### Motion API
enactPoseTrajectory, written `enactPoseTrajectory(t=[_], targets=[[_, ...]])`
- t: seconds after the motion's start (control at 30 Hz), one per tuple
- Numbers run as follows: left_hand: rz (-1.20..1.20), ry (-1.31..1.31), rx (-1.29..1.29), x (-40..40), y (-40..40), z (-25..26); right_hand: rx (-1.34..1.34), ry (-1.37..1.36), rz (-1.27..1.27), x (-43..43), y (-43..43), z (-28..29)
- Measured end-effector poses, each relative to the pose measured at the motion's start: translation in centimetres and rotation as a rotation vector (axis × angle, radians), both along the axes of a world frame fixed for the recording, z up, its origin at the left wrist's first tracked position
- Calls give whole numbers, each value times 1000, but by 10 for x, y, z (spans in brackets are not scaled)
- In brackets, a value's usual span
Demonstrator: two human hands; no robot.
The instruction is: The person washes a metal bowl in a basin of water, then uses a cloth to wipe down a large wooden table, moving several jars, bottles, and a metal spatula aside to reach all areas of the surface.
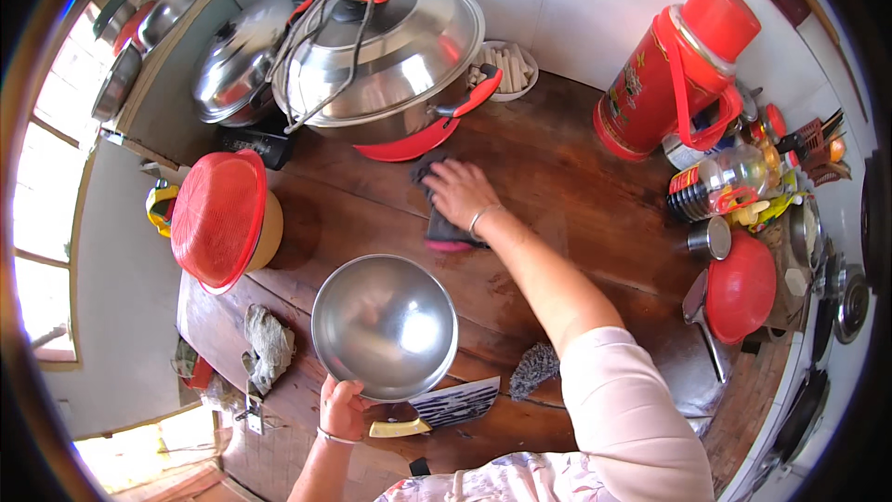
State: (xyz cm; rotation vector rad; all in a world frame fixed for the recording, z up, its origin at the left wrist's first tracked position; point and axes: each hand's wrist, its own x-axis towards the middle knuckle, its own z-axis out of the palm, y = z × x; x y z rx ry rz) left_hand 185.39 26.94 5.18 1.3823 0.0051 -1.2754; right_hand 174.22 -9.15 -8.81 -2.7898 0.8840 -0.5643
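My left hand (343, 407) grips the near rim of a stainless steel bowl (383, 328), whose shiny inside faces up and looks empty. Out ahead, my right hand (460, 192) presses on a dark cloth (446, 223) with a pink edge, flat on the wooden table (543, 223). Just right of the bowl's near rim lies a cleaver with a yellow handle (400, 428) and a dark-streaked blade (460, 401). A grey scouring pad (535, 371) rests beside my right upper arm. Left of the bowl is a crumpled grey cloth (267, 348).
A large lidded steel pot (390, 63) stands at the back beside a smaller pot (244, 63). On the left is a red mesh basket (219, 219) over a yellowish container. A red thermos flask (669, 77), bottles (725, 181) and a red bowl (742, 286) line the right side.
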Motion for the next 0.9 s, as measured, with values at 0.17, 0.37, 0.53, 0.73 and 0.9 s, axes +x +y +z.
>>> enactPoseTrajectory(t=[0.17, 0.37, 0.53, 0.73, 0.9], targets=[[1, -52, -4, 0, -12, -13, -41, 115, -455, -69, -114, -1], [-55, -101, 93, -8, -32, -20, 188, 356, -924, -120, -198, 14], [-139, -121, 44, -11, -55, -26, 23, 135, -784, -119, -126, 0], [-228, -110, -27, -27, -101, -18, 60, -300, -7, -120, 77, 22], [-339, -116, -66, -42, -157, -27, 205, 6, -416, -219, 5, 31]])
